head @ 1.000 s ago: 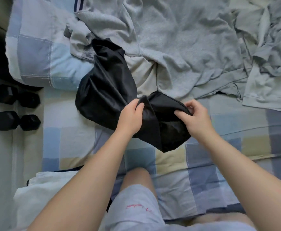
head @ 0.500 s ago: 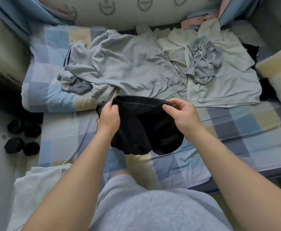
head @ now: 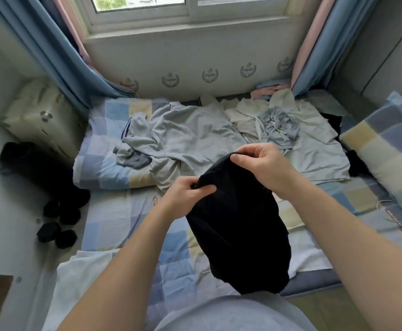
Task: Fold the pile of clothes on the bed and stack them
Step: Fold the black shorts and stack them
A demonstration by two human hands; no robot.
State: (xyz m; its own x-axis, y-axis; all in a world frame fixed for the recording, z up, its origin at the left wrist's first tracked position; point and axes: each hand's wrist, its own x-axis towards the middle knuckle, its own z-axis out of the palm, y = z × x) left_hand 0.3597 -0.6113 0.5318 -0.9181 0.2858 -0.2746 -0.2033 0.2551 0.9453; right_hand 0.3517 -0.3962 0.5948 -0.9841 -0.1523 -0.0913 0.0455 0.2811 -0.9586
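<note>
Broadly: bed [head: 114, 225] with a checked quilt fills the view below the window. Pile of clothes [head: 195, 139] lies unfolded across its far half, grey pieces to the left, pale ones to the right, all loose and rumpled; no folded stack can be made out there. Black garment [head: 238, 230] is held up off the quilt in front of the person, hanging limp from its top edge toward the near side of the bed. Left hand [head: 185, 194] pinches that edge low and near; right hand [head: 259, 163] pinches it higher and farther off, fingers curled over the hem. Judged step: one item picked from the pile, its edges being found before any fold. Next move likely calls for drawing the hands apart to pull the edge taut, then laying the garment flat on bare quilt
</note>
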